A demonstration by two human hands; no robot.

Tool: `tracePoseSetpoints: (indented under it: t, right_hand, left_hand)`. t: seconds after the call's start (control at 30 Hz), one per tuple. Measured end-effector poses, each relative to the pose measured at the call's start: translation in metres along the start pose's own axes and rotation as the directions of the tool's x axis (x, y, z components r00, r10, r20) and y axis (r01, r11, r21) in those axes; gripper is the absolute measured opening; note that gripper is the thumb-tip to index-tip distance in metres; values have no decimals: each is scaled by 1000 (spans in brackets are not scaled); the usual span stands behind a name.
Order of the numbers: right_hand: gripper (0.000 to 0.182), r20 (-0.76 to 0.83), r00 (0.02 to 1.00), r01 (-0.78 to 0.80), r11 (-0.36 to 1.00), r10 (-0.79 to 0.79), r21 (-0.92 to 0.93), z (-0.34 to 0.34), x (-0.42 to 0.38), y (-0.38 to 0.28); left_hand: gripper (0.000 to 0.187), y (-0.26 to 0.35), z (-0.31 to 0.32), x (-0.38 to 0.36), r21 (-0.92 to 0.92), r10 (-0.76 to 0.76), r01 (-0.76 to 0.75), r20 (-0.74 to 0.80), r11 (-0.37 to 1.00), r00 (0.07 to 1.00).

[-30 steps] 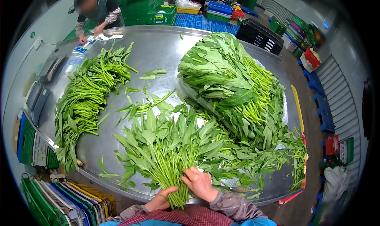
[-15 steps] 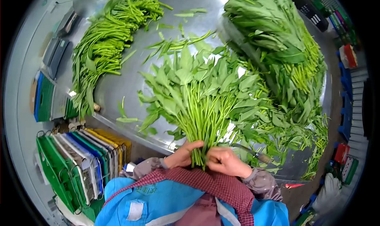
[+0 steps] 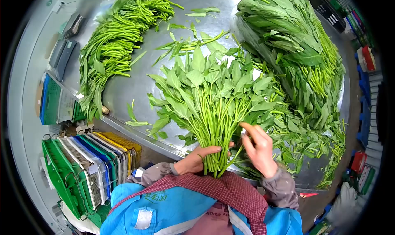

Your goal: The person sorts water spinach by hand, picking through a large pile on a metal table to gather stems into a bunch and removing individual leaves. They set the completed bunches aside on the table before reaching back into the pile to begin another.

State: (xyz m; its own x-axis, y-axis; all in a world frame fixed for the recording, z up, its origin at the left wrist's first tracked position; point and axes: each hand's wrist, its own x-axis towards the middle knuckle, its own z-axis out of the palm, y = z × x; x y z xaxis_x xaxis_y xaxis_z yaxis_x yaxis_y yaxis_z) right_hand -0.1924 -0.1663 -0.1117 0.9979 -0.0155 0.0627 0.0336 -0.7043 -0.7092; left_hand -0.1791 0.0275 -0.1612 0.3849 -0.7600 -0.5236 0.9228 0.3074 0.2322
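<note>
My left hand [image 3: 197, 158] is wrapped round the lower stems of a bunch of leafy greens [image 3: 212, 107], its leaves fanned away from me over the metal table [image 3: 127, 91]. Beside the bunch, on its right, my right hand [image 3: 258, 146] is raised with thumb and fingers bent toward a stem at the bunch's edge. Whether a stem lies between those fingertips is hard to make out. Cut stem ends show below my left hand, near the checked apron.
A large heap of greens [image 3: 288, 41] covers the table's right side, with loose leaves [image 3: 296, 140] below it. Another row of greens [image 3: 115, 45] lies at the upper left. Coloured crates [image 3: 68, 173] stand at the lower left, beyond the table edge.
My right hand has left the stem ends and moved up and right, its fingers loosening. The knife seen beside it before is now hidden. My left hand still holds the bunch.
</note>
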Motion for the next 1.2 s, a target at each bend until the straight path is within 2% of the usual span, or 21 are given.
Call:
tracePoseSetpoints:
  t: [0.03, 0.1, 0.2, 0.23, 0.3, 0.33, 0.37, 0.43, 0.5, 0.57, 0.63, 0.7, 0.77, 0.83, 0.97, 1.0, 1.03, 1.1, 1.13, 1.17, 1.2]
  right_hand:
    - [27, 18, 1000, -20, 1000, 20, 19, 11, 10, -3]
    - [20, -73, 997, -22, 1000, 22, -6, 26, 17, -2]
    - [17, 78, 978, -192, 981, 192, -10, 23, 19, -3]
    - [17, 87, 977, -193, 981, 193, -13, 25, 18, -2]
    - [17, 25, 989, -147, 988, 148, -46, 30, 18, 4]
    - [14, -44, 997, -66, 989, 61, -129, 33, 17, 5]
    - [14, -37, 998, -61, 990, 57, -126, 35, 15, 4]
    - [11, -162, 987, -33, 976, -2, -217, 40, 9, 2]
    - [9, -226, 972, 23, 984, -63, -176, 43, 5, 8]
    - [7, -146, 944, -269, 946, 296, 180, 40, 1, 8]
    - [7, -139, 949, -270, 958, 282, 99, 36, -1, 9]
    - [8, -161, 986, -57, 996, 46, -65, 34, 0, 8]
    - [7, -154, 985, -83, 996, 76, -38, 29, 1, 7]
    - [8, 29, 950, -313, 949, 312, 30, 23, 4, 2]
    - [15, 93, 923, -383, 908, 372, 170, 37, 14, 8]
    - [15, 99, 915, -402, 859, 392, 317, 44, 13, 15]
    - [15, 100, 915, -401, 860, 390, 316, 46, 13, 21]
    - [15, 224, 860, -482, 587, 458, 650, 48, 8, 29]
    - [15, 223, 853, -485, 558, 473, 673, 48, 6, 29]
    - [15, 226, 852, -488, 558, 473, 671, 47, 3, 25]
    - [14, 52, 899, -398, 763, 434, 510, 45, 1, 17]
  left_hand:
    - [47, 0, 0, -1, 7, 1, -1, -6, 1000, 1000]
    - [49, 0, -1, -5, 15, 13, -13, -1, 1000, 1000]
    - [49, 1, -3, -5, 29, 22, -22, -17, 999, 1000]
    - [47, -1, -4, -6, 40, 21, -19, -40, 999, 999]
    - [43, -2, -2, -5, 0, -3, 3, -73, 1000, 997]
    - [42, -3, -1, -3, 10, 11, -10, -71, 1000, 997]
    - [41, -4, -1, -3, 19, 21, -20, -74, 1000, 997]
    - [43, -2, 0, -5, 16, 11, -10, -76, 1000, 997]
    - [43, -1, 4, -5, -4, 54, -55, -83, 998, 995]
    - [44, 1, 5, -5, 9, 43, -42, -58, 999, 997]
    - [45, 0, 3, -3, -24, 38, -38, 12, 999, 999]
    - [45, -1, 3, -2, -29, 44, -43, 25, 999, 999]
    - [45, 0, 3, -2, -32, 56, -55, 38, 998, 998]
    - [46, 0, 2, -3, -22, 41, -41, 3, 999, 999]
    - [47, 0, 1, -4, -9, 31, -31, -27, 999, 999]
    - [47, -1, -2, -3, -7, 23, -23, -28, 1000, 999]
    - [47, -1, -4, -3, -6, 16, -17, -29, 1000, 999]
    - [47, 1, 1, -4, -3, 38, -38, -39, 999, 999]
    - [46, 1, 2, -5, 1, 55, -55, -47, 999, 997]
    - [46, -1, 2, -4, -2, 55, -55, -48, 998, 997]
    - [45, -2, 2, -3, -15, 62, -63, -59, 998, 996]
